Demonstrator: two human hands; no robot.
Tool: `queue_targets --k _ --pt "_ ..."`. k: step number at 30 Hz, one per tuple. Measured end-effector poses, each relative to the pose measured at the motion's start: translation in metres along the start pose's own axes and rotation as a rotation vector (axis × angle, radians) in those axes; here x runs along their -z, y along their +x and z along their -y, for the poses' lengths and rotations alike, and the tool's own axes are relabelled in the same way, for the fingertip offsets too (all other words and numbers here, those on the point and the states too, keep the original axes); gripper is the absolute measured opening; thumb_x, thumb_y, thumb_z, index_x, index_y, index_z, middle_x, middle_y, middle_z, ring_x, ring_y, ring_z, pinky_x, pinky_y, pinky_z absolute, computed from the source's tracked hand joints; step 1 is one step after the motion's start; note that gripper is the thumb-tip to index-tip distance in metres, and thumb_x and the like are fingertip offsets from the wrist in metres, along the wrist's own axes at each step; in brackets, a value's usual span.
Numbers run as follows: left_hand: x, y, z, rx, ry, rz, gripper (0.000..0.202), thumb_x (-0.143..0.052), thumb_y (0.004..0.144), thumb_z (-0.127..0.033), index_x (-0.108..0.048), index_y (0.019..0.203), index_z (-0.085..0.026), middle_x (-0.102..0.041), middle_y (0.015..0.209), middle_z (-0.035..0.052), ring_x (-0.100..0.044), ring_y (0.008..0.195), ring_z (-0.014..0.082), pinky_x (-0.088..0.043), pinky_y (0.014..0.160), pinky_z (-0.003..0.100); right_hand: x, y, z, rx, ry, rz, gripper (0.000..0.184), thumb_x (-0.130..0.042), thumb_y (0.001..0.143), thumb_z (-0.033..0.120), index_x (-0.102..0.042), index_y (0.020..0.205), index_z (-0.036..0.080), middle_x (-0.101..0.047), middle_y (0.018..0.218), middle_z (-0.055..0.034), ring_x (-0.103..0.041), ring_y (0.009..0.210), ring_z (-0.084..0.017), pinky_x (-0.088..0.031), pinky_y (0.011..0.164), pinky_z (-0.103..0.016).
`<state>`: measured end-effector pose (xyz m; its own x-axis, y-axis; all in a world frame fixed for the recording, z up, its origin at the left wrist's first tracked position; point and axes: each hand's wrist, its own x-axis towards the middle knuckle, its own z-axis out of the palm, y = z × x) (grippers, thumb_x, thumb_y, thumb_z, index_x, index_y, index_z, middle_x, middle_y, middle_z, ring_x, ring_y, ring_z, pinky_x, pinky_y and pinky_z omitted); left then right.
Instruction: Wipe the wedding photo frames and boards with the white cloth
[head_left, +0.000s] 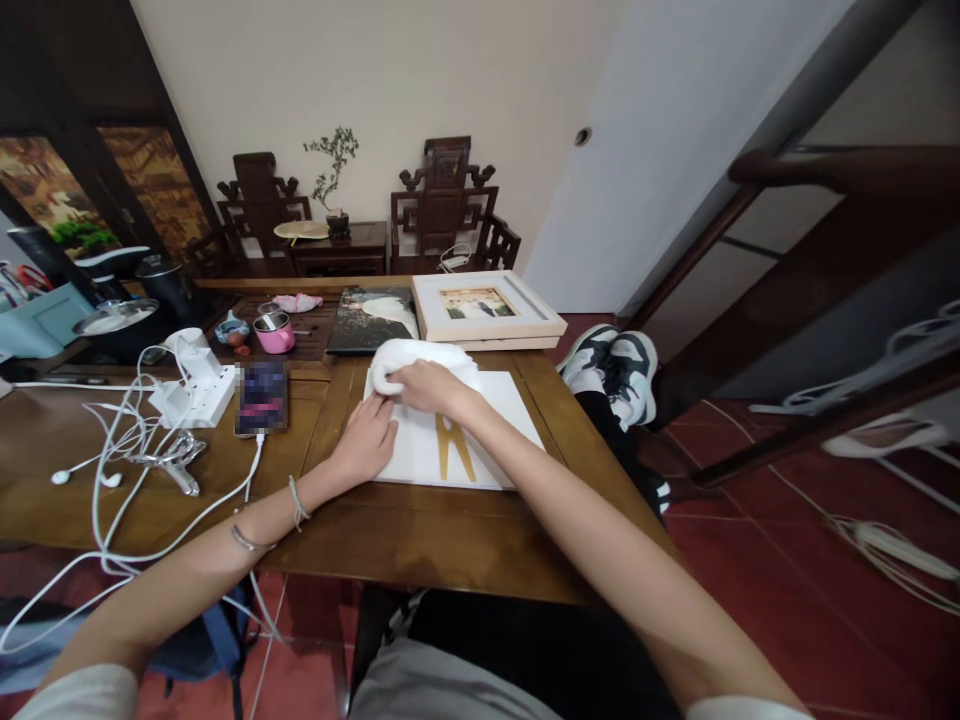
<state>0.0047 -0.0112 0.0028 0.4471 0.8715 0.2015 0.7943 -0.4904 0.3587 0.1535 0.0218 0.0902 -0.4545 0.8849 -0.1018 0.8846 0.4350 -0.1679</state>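
Note:
A white board or box (495,440) with a gold mark shaped like a letter lies on the wooden table in front of me. On its far left part rests a folded white towel (424,355). My right hand (427,387) is on the towel, its fingers closed around the near left fold. My left hand (365,440) lies against the board's left edge with fingers stretched out, the fingertips close to the towel. Whether they touch it I cannot tell.
Behind the towel are a dark photo panel (373,318) and a white framed picture (487,305). To the left lie a phone (261,397), a power strip (210,397), tangled white cables and a pink cup (274,333). A person's sneakers (619,370) show past the table's right edge.

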Motion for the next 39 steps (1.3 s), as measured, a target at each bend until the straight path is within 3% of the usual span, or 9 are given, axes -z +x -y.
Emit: queue_targets --k 3,6,14,19,24,27,33,36,39 --pt "0.0 0.0 0.001 -0.001 0.013 -0.001 0.05 -0.03 0.095 -0.027 -0.04 0.139 -0.005 -0.039 0.148 0.0201 -0.031 0.141 0.028 -0.024 0.117 0.047 0.004 0.018 0.006 0.023 0.029 -0.014 0.037 -0.045 0.085 0.015 -0.068 0.115 0.019 -0.067 0.12 -0.0125 -0.059 0.11 -0.029 -0.042 0.087 -0.033" --pt "-0.001 -0.001 0.002 0.016 0.014 0.008 0.051 -0.029 0.096 -0.028 -0.037 0.14 -0.005 -0.033 0.152 0.0196 -0.026 0.143 0.0275 -0.022 0.117 0.047 0.008 0.014 -0.012 0.017 0.039 -0.031 0.039 -0.043 0.085 0.012 -0.068 0.115 0.014 -0.068 0.118 -0.0133 -0.061 0.108 -0.027 -0.041 0.085 -0.027" --pt "-0.003 -0.002 0.0 0.042 0.014 0.029 0.052 -0.026 0.096 -0.028 -0.035 0.142 -0.005 -0.028 0.154 0.0183 -0.02 0.145 0.0257 -0.02 0.118 0.046 -0.002 -0.06 -0.094 -0.084 -0.009 -0.04 0.052 -0.036 0.075 -0.001 -0.067 0.116 0.01 -0.068 0.119 -0.0149 -0.055 0.12 -0.031 -0.039 0.1 -0.038" --pt "-0.001 -0.002 -0.003 0.059 0.034 0.048 0.054 -0.025 0.096 -0.027 -0.034 0.142 -0.001 -0.027 0.155 0.0194 -0.018 0.146 0.026 -0.018 0.119 0.044 -0.031 -0.144 -0.069 0.012 0.008 0.013 0.057 -0.036 0.071 -0.003 -0.065 0.117 0.013 -0.062 0.128 -0.0143 -0.024 0.142 -0.032 -0.024 0.112 -0.055" --pt "0.001 -0.002 -0.005 0.058 0.043 0.064 0.053 -0.025 0.096 -0.026 -0.034 0.142 0.0 -0.026 0.155 0.0195 -0.018 0.146 0.0262 -0.019 0.119 0.044 -0.035 -0.209 -0.045 0.097 0.075 0.015 0.048 -0.039 0.071 -0.001 -0.07 0.101 0.019 -0.056 0.136 -0.0126 -0.026 0.142 -0.028 -0.028 0.113 -0.051" --pt "0.002 -0.002 -0.005 0.056 0.042 0.067 0.054 -0.026 0.096 -0.026 -0.034 0.142 0.001 -0.026 0.154 0.0206 -0.018 0.146 0.0269 -0.018 0.119 0.044 -0.03 -0.196 -0.053 0.094 0.064 0.031 0.049 -0.038 0.071 -0.002 -0.07 0.102 0.018 -0.062 0.127 -0.0141 -0.029 0.14 -0.027 -0.034 0.11 -0.047" --pt "0.002 -0.002 -0.004 0.042 0.018 0.059 0.053 -0.026 0.096 -0.025 -0.035 0.141 0.0 -0.027 0.154 0.0208 -0.018 0.146 0.0275 -0.019 0.118 0.047 -0.013 -0.1 -0.08 -0.012 0.054 -0.031 0.057 -0.037 0.07 -0.006 -0.068 0.114 0.014 -0.069 0.117 -0.0119 -0.049 0.128 -0.031 -0.04 0.104 -0.044" --pt "0.0 -0.002 -0.001 0.029 0.004 0.043 0.052 -0.026 0.096 -0.026 -0.036 0.141 -0.002 -0.028 0.154 0.0208 -0.019 0.146 0.0274 -0.02 0.118 0.047 -0.008 -0.065 -0.07 -0.1 0.043 -0.068 0.053 -0.038 0.075 -0.004 -0.065 0.118 0.011 -0.068 0.115 -0.0164 -0.057 0.116 -0.034 -0.044 0.097 -0.047" --pt "-0.003 -0.002 0.001 0.023 -0.014 0.016 0.051 -0.027 0.096 -0.027 -0.037 0.14 -0.005 -0.029 0.153 0.02 -0.02 0.145 0.0268 -0.02 0.117 0.048 -0.018 -0.058 -0.041 -0.133 0.025 -0.102 0.055 -0.037 0.076 -0.005 -0.061 0.124 0.01 -0.063 0.124 -0.0202 -0.046 0.125 -0.042 -0.039 0.096 -0.063"
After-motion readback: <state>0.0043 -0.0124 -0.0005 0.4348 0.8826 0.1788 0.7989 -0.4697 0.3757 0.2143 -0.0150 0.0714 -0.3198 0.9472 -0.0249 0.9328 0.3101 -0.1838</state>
